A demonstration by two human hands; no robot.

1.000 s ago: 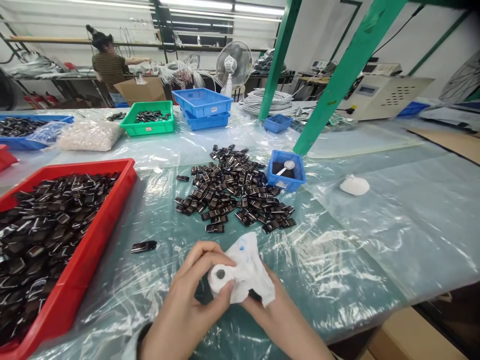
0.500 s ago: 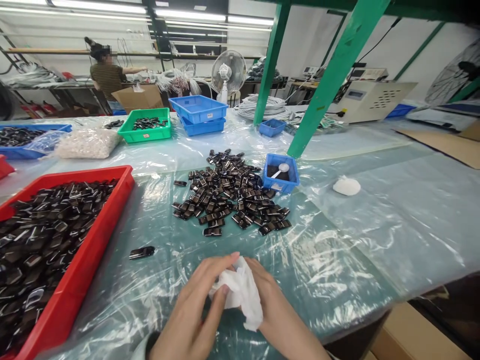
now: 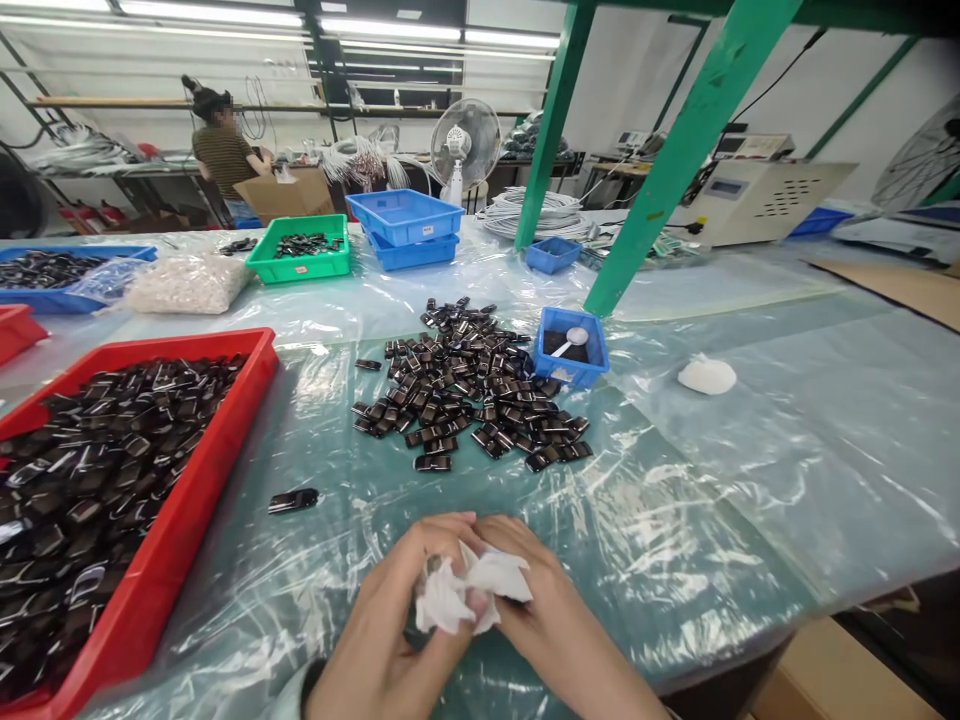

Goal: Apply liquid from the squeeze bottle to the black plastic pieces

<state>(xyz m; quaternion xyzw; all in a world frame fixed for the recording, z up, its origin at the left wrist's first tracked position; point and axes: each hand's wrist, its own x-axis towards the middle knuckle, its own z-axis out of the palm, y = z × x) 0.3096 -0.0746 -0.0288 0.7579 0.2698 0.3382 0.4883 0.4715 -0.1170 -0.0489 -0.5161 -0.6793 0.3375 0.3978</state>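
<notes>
Both my hands meet at the table's near edge around a crumpled white cloth. My left hand pinches the cloth from the left, and my right hand grips it from the right. A small dark part is mostly hidden inside the cloth. A single black part lies on the plastic sheet to the left of my hands. A heap of black glossy parts sits in the middle of the table, beyond my hands.
A red tray full of black parts stands at the left. A small blue bin with a white scoop sits right of the heap, and a white wad further right. Green and blue trays stand behind. A person works at the far bench.
The cloth has been bunched tighter between my hands, and the round dark part seen through it a second ago is now covered. My hands have closed together.
</notes>
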